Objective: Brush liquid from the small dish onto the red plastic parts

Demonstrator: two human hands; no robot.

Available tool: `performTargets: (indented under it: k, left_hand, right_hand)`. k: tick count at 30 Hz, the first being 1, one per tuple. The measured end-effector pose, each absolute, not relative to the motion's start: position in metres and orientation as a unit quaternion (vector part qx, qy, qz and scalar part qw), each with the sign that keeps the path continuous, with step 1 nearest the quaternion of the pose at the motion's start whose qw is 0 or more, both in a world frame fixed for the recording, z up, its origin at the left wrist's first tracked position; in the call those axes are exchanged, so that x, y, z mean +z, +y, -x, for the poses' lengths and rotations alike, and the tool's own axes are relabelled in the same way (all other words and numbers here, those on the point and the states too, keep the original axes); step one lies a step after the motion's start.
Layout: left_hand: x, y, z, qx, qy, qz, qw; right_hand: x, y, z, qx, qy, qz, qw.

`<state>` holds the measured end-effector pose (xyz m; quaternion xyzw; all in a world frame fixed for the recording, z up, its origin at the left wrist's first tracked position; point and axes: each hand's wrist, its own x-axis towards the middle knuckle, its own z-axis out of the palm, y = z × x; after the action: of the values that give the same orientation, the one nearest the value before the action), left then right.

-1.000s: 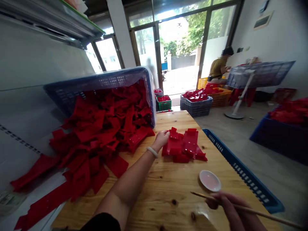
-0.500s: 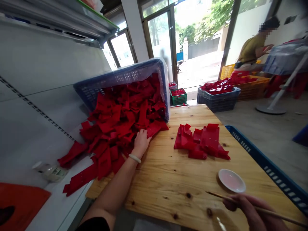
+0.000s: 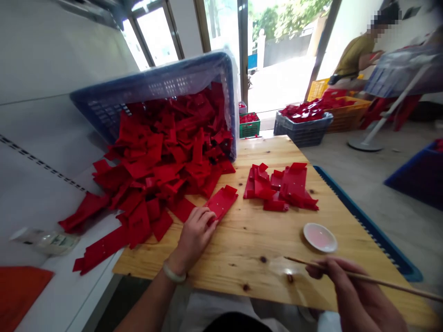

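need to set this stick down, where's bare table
Bare table lies between the left hand and the dish, below the red stack; also right of the stack. Crowded: the left side, where red pieces spill from the tipped basket.

Head-worn view, facing forward and down, close above a pine worktable [image 3: 242, 258], glass doors [image 3: 221, 27] far ahead

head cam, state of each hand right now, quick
Left hand: curled, fingertips on a red perforated strip, can't tell if gripping.
Right hand: closed, holding a thin wooden stick.
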<state>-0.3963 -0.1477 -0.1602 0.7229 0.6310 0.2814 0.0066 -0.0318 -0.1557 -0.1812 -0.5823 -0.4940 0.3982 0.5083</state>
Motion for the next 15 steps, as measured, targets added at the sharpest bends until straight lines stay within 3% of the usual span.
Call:
performTargets:
  k: [9,15]
  left_hand:
    - [-0.158,-0.155,0.388,0.204,0.746,-0.602,0.198]
    - [-0.155,-0.117,0.374,0.151,0.713,-0.599,0.330]
  right_hand:
    - [-0.155,-0.157,0.065,0.428,-0.479,0.534,0.550]
    - [-0.149,-0.161,0.064,0.416,-0.478,0.547,0.546]
